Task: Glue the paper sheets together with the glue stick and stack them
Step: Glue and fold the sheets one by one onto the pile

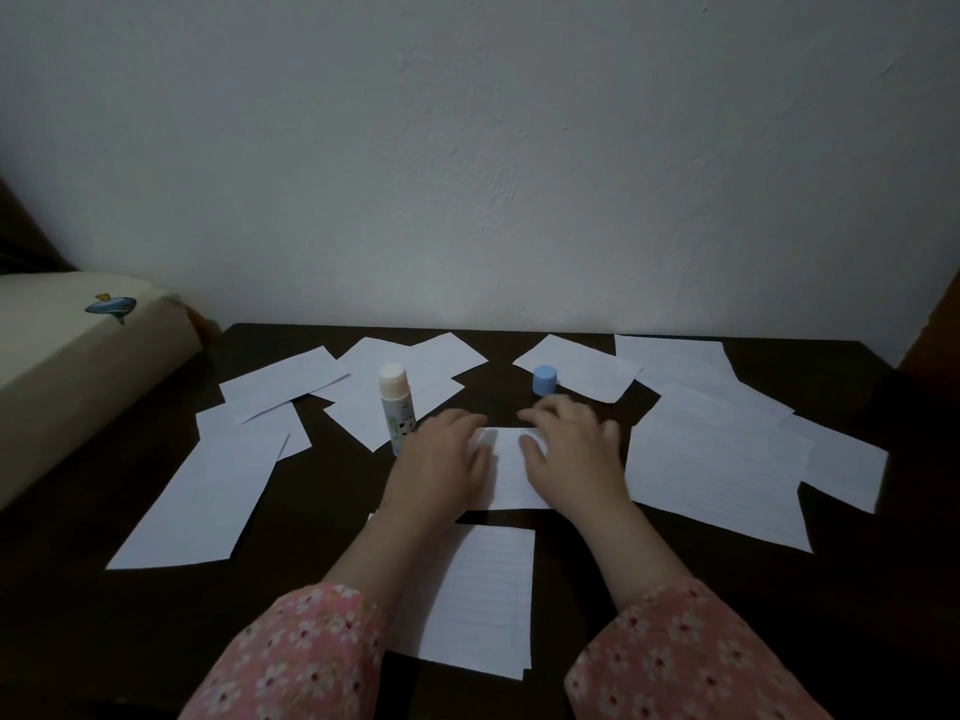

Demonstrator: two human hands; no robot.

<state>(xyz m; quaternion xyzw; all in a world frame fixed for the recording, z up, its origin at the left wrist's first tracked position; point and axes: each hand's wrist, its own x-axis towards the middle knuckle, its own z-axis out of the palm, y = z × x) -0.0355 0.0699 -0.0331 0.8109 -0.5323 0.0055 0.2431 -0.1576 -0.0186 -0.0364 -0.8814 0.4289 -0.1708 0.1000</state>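
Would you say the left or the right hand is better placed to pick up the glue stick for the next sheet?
Left, probably. The uncapped glue stick stands upright just beside the left hand, while the right hand presses the lined sheet farther away, nearer the blue cap.

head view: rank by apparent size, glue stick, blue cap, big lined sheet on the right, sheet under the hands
1. big lined sheet
2. sheet under the hands, partly covered by the left hand and right hand, so its full extent is unsure
3. glue stick
4. blue cap
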